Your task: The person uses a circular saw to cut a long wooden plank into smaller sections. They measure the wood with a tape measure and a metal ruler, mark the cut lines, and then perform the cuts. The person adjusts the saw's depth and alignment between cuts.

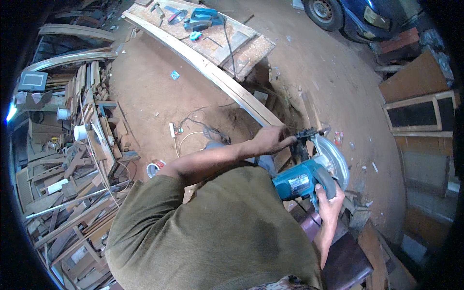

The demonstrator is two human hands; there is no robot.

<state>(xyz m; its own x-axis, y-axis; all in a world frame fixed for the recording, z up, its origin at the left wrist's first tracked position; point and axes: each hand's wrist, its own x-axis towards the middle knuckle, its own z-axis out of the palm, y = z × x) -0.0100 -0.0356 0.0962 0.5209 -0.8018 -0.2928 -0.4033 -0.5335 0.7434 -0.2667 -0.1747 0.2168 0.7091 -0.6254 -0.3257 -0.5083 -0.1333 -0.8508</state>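
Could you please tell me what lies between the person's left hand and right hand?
The saw lies between them in the head view, with the right hand on its handle and the left hand near its far end.

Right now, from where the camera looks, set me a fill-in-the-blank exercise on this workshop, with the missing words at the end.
1. The right hand grips the handle of a teal ____.
2. The hand nearest the lower end of the long board is the ____ one.
3. The heap along the picture's left side is mostly made of ____.
4. The car at the top right is ____ in colour.

Missing words: saw; left; wood; blue.
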